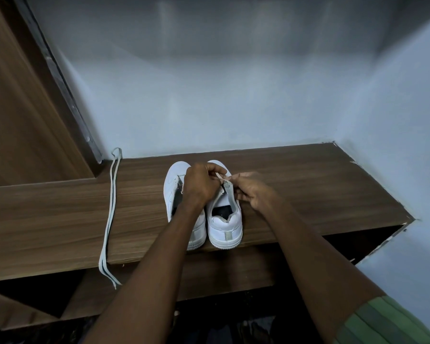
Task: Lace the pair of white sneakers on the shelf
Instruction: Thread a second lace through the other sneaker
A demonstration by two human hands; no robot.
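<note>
Both hands work over the right sneaker on the shelf; the left hand and right hand each pinch its lace in curled fingers. A spare lace lies apart, left of the left sneaker.

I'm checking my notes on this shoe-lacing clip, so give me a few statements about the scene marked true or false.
1. Both hands work at the right white sneaker. True: the left hand and right hand pinch a white lace above it.
2. A loose white shoelace lies on the brown wooden shelf, left of the shoes. True.
3. The loose shoelace is coiled in a tight ball. False: it lies stretched out, its ends hanging over the shelf's front edge.
4. The sneakers' toes point toward the person. False: the heels face the person.
5. The left white sneaker lies on its side. False: it stands upright beside the other.
</note>
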